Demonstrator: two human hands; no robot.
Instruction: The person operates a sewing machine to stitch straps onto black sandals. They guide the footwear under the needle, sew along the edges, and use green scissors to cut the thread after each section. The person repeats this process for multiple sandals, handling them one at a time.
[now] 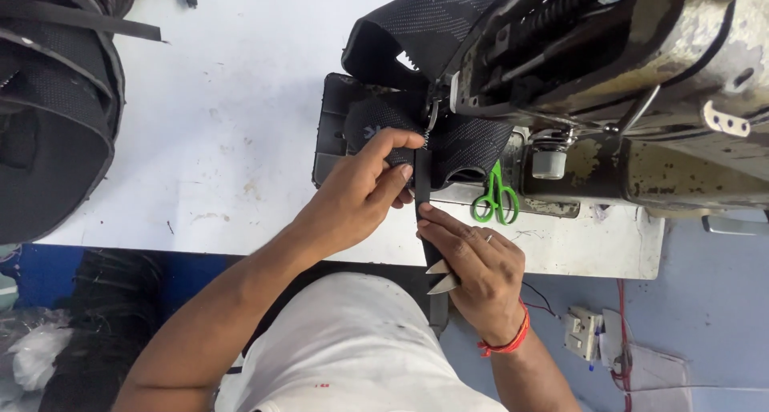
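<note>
Under the sewing machine (pixel 641 84), left hand (pixel 360 192) pinches black mesh fabric (pixel 465 144); right hand (pixel 477 264) presses the black strap (pixel 422 176), grasping small snips (pixel 442 277).

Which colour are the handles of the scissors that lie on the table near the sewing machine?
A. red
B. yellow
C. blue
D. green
D: the scissors beside the sewing machine have bright green handles; they lie on the white table, just beyond the right hand.
</note>
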